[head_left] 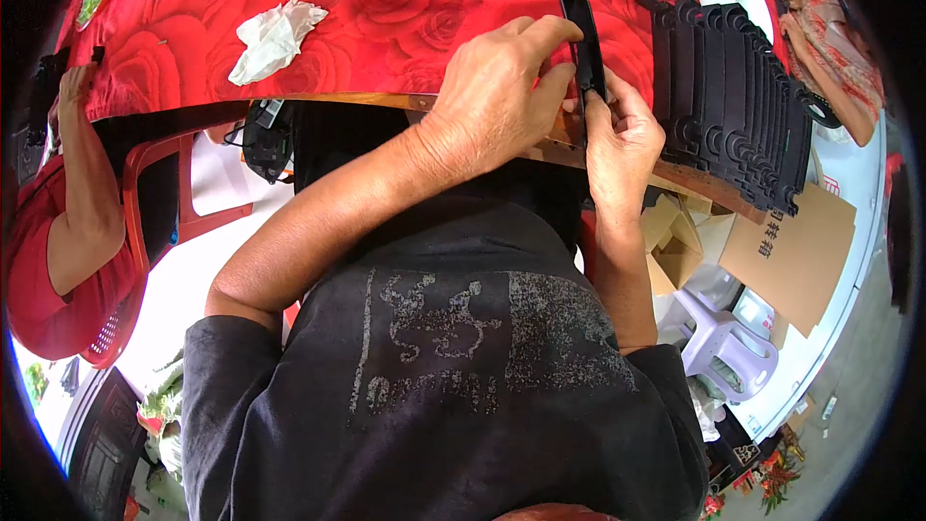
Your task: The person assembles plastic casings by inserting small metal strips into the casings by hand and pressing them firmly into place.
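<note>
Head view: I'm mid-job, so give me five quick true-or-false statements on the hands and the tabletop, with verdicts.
1. The left hand and the right hand are both at one long black part. True.
2. A crumpled white tissue lies on the red tablecloth. True.
3. The red tablecloth is plain, with no pattern. False: it has large roses on it.
4. A row of black parts sits to the right of the right hand. True.
5. The white tissue is under the left hand. False: it lies apart, to that hand's left.
</note>
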`<state>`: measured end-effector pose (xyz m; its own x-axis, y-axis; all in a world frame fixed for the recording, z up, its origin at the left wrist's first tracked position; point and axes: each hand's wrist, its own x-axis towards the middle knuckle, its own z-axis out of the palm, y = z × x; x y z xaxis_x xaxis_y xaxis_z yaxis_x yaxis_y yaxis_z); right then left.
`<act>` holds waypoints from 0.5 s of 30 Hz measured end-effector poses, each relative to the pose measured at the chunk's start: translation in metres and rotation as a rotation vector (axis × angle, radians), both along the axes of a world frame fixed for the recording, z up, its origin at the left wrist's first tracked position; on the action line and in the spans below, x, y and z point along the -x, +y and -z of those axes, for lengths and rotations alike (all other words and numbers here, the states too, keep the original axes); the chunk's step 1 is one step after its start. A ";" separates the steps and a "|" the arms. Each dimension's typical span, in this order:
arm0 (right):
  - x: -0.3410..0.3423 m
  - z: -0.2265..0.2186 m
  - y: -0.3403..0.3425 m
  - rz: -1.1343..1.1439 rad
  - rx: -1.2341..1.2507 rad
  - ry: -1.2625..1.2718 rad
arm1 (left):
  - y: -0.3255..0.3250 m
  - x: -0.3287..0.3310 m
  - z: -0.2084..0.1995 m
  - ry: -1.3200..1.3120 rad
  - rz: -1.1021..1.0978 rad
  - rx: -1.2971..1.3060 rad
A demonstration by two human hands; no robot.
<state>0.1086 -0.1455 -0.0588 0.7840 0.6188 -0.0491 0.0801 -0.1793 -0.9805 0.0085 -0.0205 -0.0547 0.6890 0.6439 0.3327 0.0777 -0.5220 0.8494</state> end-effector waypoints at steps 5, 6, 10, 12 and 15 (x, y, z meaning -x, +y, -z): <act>0.000 0.002 -0.002 -0.020 -0.043 0.021 | 0.017 -0.007 -0.010 0.103 0.054 -0.202; 0.000 0.002 -0.002 -0.021 -0.043 0.021 | 0.019 -0.008 -0.014 0.159 0.081 -0.204; 0.001 -0.001 -0.003 -0.032 -0.033 -0.009 | 0.020 -0.017 -0.017 0.291 0.137 -0.209; 0.001 -0.001 -0.003 -0.032 -0.054 -0.006 | 0.021 -0.020 -0.016 0.318 0.134 -0.223; 0.000 0.003 -0.005 -0.024 -0.026 0.022 | 0.023 -0.022 -0.017 0.347 0.139 -0.239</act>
